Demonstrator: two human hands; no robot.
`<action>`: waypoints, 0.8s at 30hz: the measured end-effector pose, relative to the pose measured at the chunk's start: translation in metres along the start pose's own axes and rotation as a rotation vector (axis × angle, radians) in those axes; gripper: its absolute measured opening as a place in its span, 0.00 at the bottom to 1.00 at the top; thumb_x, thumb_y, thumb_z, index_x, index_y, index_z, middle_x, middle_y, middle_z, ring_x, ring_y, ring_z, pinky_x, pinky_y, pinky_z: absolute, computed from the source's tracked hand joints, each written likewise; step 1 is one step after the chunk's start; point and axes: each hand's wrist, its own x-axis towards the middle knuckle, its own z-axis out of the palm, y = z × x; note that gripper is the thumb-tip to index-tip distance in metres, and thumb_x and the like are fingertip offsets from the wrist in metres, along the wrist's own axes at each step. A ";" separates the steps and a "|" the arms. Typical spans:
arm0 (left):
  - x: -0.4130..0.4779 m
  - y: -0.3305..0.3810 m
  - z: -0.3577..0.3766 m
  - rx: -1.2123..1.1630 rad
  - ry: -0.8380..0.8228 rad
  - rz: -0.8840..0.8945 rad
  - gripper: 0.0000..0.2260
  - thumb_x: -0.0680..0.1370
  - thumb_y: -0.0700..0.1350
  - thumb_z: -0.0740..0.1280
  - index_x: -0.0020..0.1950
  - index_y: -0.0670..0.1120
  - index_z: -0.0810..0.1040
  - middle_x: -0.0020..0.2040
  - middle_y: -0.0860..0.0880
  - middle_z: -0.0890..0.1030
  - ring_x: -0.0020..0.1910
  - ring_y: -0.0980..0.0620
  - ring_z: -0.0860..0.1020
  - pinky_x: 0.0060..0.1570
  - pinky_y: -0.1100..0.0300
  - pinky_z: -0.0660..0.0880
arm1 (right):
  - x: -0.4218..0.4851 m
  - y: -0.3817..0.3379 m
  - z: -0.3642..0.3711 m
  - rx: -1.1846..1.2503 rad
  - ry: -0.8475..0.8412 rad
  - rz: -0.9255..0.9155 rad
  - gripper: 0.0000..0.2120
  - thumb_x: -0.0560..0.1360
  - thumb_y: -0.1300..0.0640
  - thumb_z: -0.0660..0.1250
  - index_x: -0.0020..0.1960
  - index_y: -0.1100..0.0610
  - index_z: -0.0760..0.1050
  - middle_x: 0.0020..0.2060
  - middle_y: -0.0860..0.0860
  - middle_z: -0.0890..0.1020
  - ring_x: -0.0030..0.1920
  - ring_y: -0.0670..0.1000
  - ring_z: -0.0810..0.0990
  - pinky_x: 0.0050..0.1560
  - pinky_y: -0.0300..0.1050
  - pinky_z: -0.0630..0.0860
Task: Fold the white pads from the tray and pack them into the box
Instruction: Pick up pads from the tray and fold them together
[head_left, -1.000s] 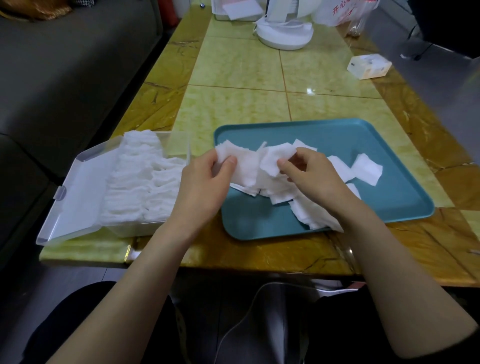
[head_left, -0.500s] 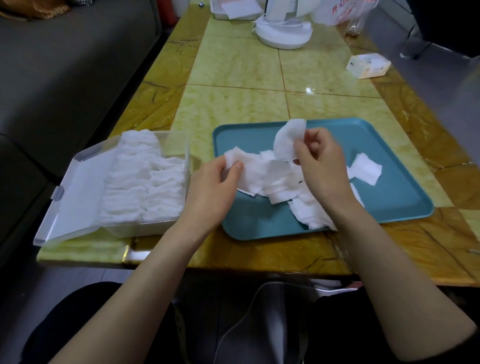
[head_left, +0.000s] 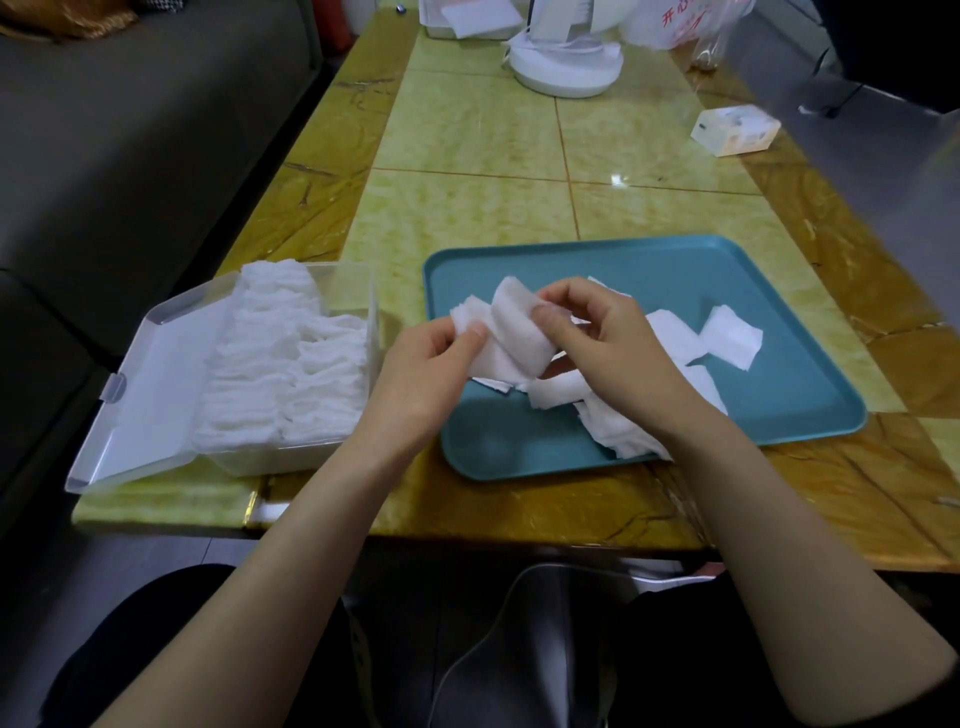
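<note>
White pad (head_left: 511, 332), curled over, hangs above the teal tray's (head_left: 789, 410) nine o'clock side, pinched by the left hand (head_left: 431, 374) at its eight o'clock edge and the right hand (head_left: 618, 353) at three o'clock, the clear box (head_left: 291, 461) of folded pads (head_left: 291, 358) lying at the tray's nine o'clock.

Table (head_left: 467, 130): long, glossy top in pale yellow-green marbled tiles with an amber-brown veined border.
Sofa (head_left: 130, 130): dark grey, along the table's left side; an ochre cushion (head_left: 67, 18) sits at its far end.
Round white appliance base (head_left: 563, 62): far end of the table, centre.
Shallow white container (head_left: 467, 21): just left of that base, partly cut off by the frame's top edge.
Clear plastic bag (head_left: 680, 23): red print, far right.
Small white carton (head_left: 735, 130): right border of the table, well apart from the rest.
Thin pale cable (head_left: 498, 613): curves below the near edge.
</note>
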 end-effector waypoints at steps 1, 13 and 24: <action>0.000 0.001 -0.001 0.002 -0.008 -0.006 0.17 0.72 0.57 0.61 0.46 0.45 0.80 0.43 0.47 0.80 0.44 0.53 0.75 0.53 0.44 0.74 | -0.001 -0.003 -0.002 0.074 -0.048 0.020 0.04 0.79 0.61 0.62 0.47 0.57 0.75 0.39 0.47 0.78 0.34 0.42 0.78 0.35 0.38 0.79; -0.001 0.002 0.001 0.038 -0.058 -0.023 0.13 0.82 0.43 0.57 0.45 0.46 0.79 0.51 0.40 0.82 0.49 0.51 0.78 0.59 0.47 0.75 | 0.001 0.007 0.000 -0.026 0.006 0.023 0.04 0.75 0.59 0.68 0.42 0.52 0.76 0.36 0.50 0.78 0.31 0.43 0.75 0.30 0.38 0.77; -0.002 -0.003 -0.001 0.152 0.023 0.110 0.31 0.66 0.62 0.64 0.49 0.34 0.79 0.46 0.34 0.81 0.47 0.37 0.80 0.49 0.39 0.74 | 0.002 0.017 -0.009 -0.415 0.039 -0.079 0.06 0.75 0.53 0.67 0.52 0.51 0.77 0.48 0.43 0.81 0.49 0.43 0.77 0.50 0.38 0.73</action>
